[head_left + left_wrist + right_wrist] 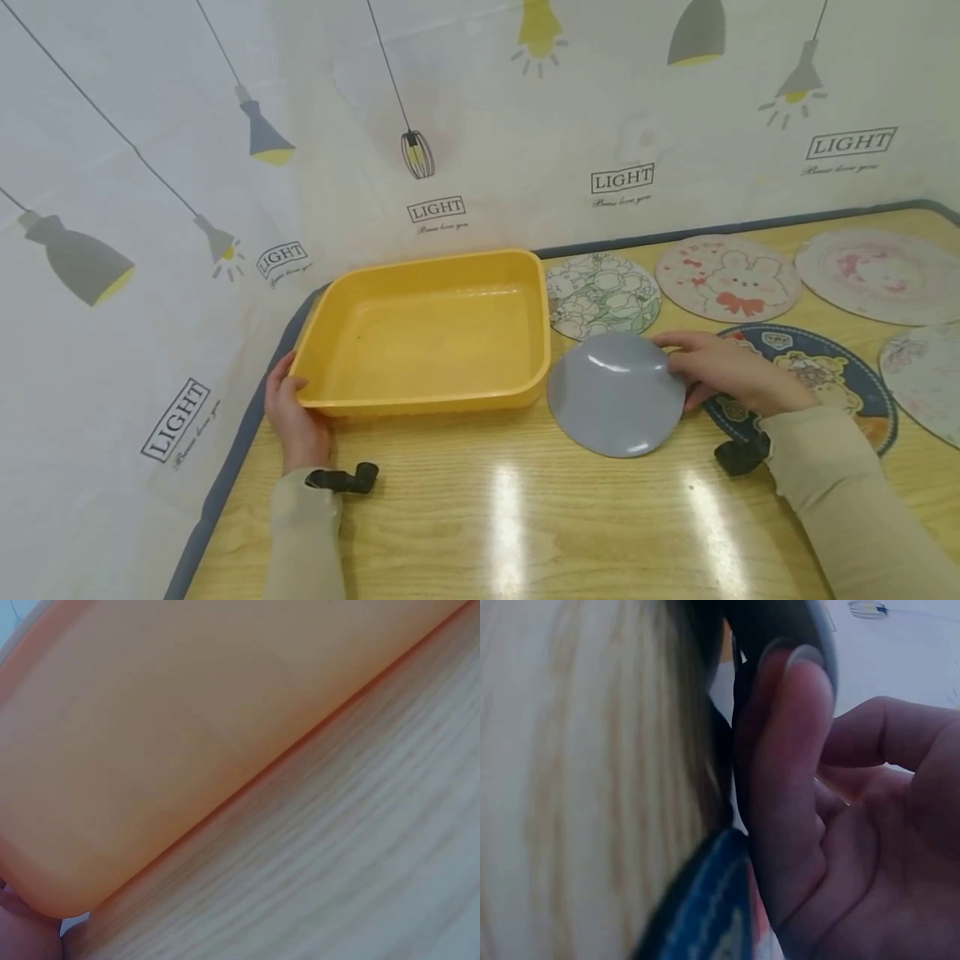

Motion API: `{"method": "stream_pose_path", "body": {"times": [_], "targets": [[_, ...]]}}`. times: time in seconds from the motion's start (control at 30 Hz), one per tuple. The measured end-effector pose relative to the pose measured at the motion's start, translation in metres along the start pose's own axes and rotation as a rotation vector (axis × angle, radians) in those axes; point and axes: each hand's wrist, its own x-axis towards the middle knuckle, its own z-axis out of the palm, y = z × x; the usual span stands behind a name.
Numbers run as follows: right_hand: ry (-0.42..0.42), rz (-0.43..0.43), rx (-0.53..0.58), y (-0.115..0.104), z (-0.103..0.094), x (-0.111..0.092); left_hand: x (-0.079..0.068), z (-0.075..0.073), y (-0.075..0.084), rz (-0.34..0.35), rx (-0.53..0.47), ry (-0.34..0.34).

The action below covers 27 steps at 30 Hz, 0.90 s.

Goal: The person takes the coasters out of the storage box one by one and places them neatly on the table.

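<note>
A yellow plastic basin (pixel 442 342), rectangular with rounded corners, sits at the back left of the wooden table with nothing inside. My left hand (pixel 295 417) grips its front left corner, thumb over the rim and fingers along the outer side. In the left wrist view the basin's side wall (pixel 187 742) fills the upper left, close along the tabletop. My right hand (pixel 731 375) pinches the right edge of a glossy grey round disc (pixel 615 400), just right of the basin. The right wrist view shows fingers at the disc's edge (pixel 821 637).
Several round printed mats lie behind and right: a green floral one (pixel 603 296), a pink bunny one (pixel 727 279), a pale pink one (pixel 881 275), a white one (pixel 926 375) and a dark blue one (pixel 810 375) partly under my right hand. A lamp-printed wall covering (pixel 517 125) borders the table (pixel 420 508).
</note>
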Motion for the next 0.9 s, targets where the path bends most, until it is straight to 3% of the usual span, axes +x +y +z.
{"method": "stream_pose_path", "body": {"times": [0.13, 0.3, 0.67, 0.9], "targets": [[-0.001, 0.011, -0.111, -0.008, 0.001, -0.002, -0.001, -0.001, 0.0, -0.002, -0.006, -0.004], [-0.013, 0.026, -0.174, -0.014, 0.0, -0.007, -0.002, 0.0, 0.0, 0.009, -0.033, -0.017], [-0.033, 0.038, -0.254, -0.019, -0.004, -0.008, -0.002, -0.002, 0.001, 0.025, -0.049, -0.01], [-0.028, 0.059, -0.268, -0.014, -0.003, -0.009, -0.001, 0.001, 0.0, 0.017, 0.004, -0.018]]}}
